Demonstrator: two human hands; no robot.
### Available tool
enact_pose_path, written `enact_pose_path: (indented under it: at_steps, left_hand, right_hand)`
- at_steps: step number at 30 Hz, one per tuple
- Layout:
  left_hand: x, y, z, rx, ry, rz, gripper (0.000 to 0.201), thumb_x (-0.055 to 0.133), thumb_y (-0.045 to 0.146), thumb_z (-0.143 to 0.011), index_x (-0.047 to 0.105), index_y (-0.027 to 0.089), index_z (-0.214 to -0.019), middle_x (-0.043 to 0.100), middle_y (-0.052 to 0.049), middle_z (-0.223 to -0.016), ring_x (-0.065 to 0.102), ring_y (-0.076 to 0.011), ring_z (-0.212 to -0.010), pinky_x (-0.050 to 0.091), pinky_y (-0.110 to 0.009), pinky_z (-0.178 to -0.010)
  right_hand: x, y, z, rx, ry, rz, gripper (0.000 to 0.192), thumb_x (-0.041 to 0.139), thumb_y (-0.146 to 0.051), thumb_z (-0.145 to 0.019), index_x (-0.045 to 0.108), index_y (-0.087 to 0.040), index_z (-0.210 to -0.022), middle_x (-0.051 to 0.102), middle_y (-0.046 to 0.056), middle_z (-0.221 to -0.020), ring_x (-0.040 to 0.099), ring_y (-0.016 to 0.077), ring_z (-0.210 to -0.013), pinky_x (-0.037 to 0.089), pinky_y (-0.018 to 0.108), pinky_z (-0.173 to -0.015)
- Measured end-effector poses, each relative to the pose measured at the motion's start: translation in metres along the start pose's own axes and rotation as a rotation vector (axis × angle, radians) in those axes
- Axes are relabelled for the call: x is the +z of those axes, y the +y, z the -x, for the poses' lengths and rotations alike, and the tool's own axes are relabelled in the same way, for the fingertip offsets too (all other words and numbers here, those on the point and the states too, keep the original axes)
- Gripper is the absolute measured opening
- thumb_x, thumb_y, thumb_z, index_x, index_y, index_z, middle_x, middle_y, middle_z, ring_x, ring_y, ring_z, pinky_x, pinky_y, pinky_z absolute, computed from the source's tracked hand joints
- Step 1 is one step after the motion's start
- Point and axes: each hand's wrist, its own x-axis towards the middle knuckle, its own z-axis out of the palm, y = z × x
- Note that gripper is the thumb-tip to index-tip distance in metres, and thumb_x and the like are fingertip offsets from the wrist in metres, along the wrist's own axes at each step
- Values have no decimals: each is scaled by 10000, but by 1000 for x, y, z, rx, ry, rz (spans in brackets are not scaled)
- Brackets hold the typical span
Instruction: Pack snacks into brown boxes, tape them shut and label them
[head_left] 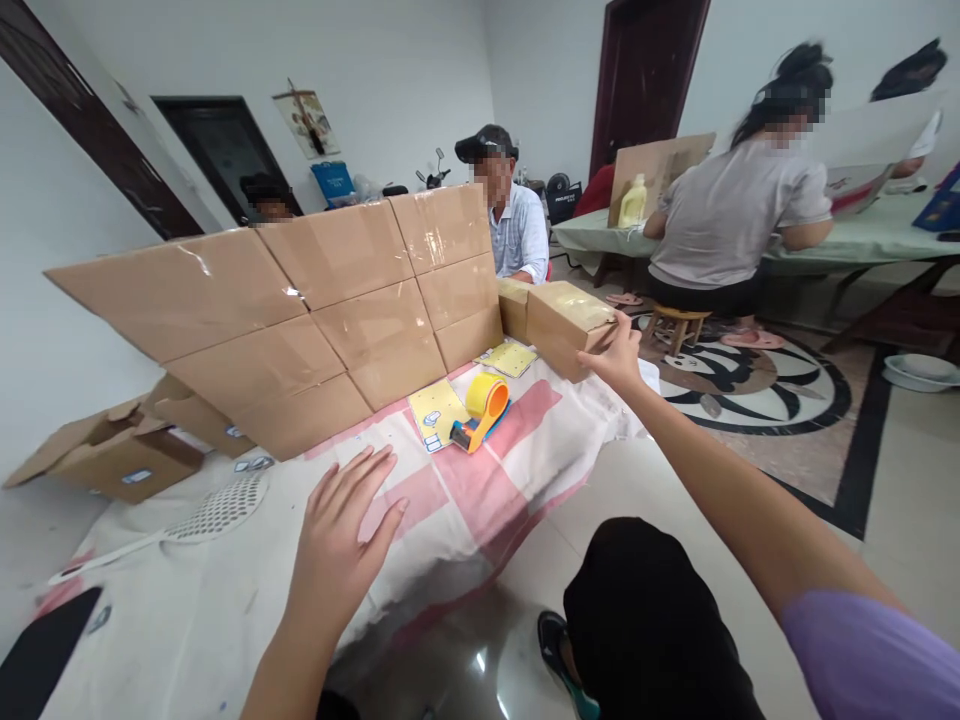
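My right hand (pixel 619 358) reaches far out and grips the near corner of a taped cardboard box (pixel 566 318) at the table's right end. My left hand (pixel 341 535) lies flat with fingers spread on the pink and white cloth (pixel 480 480) covering the table. An orange tape dispenser (pixel 482 410) with a yellow roll rests on the cloth between my hands, beside a yellow sticker sheet (pixel 433 410).
A wall of stacked taped boxes (pixel 315 310) runs across the table. Open cartons (pixel 112 450) and a white perforated swatter (pixel 217 510) lie at left. A second sticker sheet (pixel 510 358) lies by the boxes. One person sits behind the boxes, another at a green table (pixel 862 240).
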Motion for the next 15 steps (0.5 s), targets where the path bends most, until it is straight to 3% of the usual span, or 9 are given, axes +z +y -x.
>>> enact_pose_path:
  at_steps: [3,6,11,15]
  left_hand:
    - [9,2,0,39,-57,-16,483,560,275,-948,467,299,-1420,636,-78,-1365,555,-279,-1309,349,-500,-1151]
    - [16,2,0,61,-100,-14,465,564,271,-943,484,277,-1402,650,-75,-1346,556,-270,-1307,335,-478,-1158]
    - [20,6,-2,31,-140,14,444,569,271,-938,508,276,-1378,669,-53,-1320,577,-254,-1287,343,-461,-1158]
    - [20,15,-4,32,-171,64,379,552,282,-940,572,291,-1319,693,-39,-1279,622,-244,-1222,378,-454,-1127]
  right_hand:
    - [18,22,-15,1,-86,52,1078,777,-424,-587,229,-206,-1490,381,164,-1295,421,371,-1253,381,487,-1041]
    - [34,28,-24,8,-95,82,1110,773,-447,-601,188,-212,-1515,360,177,-1338,395,379,-1294,376,496,-1051]
    - [44,16,-37,89,-148,138,1143,785,-462,-620,154,-230,-1545,351,201,-1406,422,390,-1325,420,487,-1012]
    - [29,-6,-58,233,-353,328,1206,788,-534,-655,86,-249,-1593,384,237,-1438,502,389,-1269,425,486,-970]
